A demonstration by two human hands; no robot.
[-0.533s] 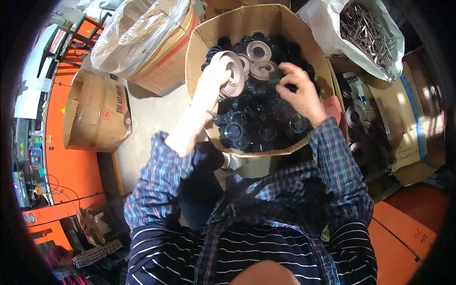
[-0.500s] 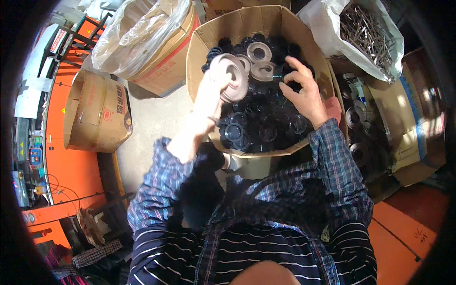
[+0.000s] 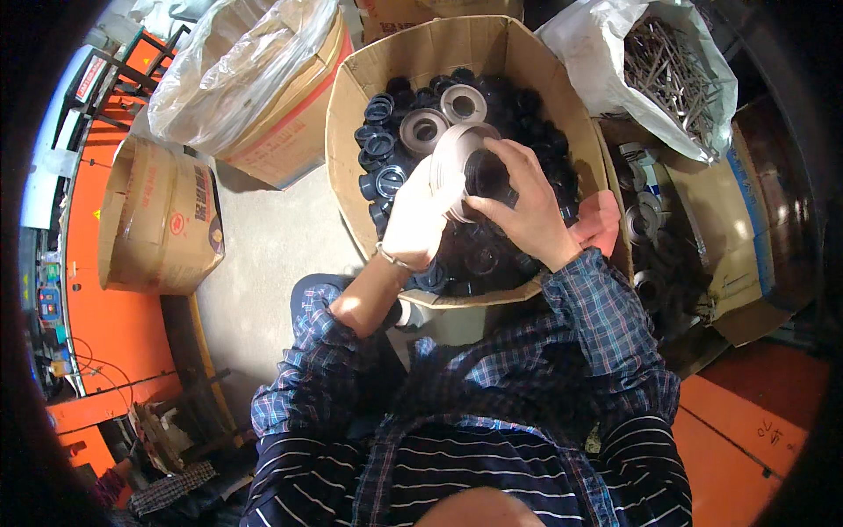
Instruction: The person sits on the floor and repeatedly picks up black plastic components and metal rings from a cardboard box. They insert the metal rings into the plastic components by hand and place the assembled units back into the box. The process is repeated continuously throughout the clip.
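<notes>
Above a large cardboard box (image 3: 345,162), both hands meet at one grey flanged plastic ring (image 3: 451,156). My left hand (image 3: 413,215) is closed round its left side, tilting it to the right. My right hand (image 3: 534,209) is closed at the ring's right side, thumb and fingers about a ribbed black round part (image 3: 486,173) at the opening. Whether that part sits inside the ring or just against it, I cannot tell. Below lie many black round plastic fittings (image 3: 378,145), with two more grey rings, one nearer (image 3: 407,133) and one farther (image 3: 446,104).
A white sack (image 3: 588,61) of thin metal strips stands at back right. Beside the box on the right, an open carton (image 3: 746,233) holds grey rings. Plastic-lined carton (image 3: 290,132) and smaller carton (image 3: 158,220) stand left. Something pink (image 3: 599,221) lies at the box's right rim.
My right hand has come left from over the fittings to the grey ring in my left hand. The ring has moved right and tilted. The whole view has shifted slightly.
</notes>
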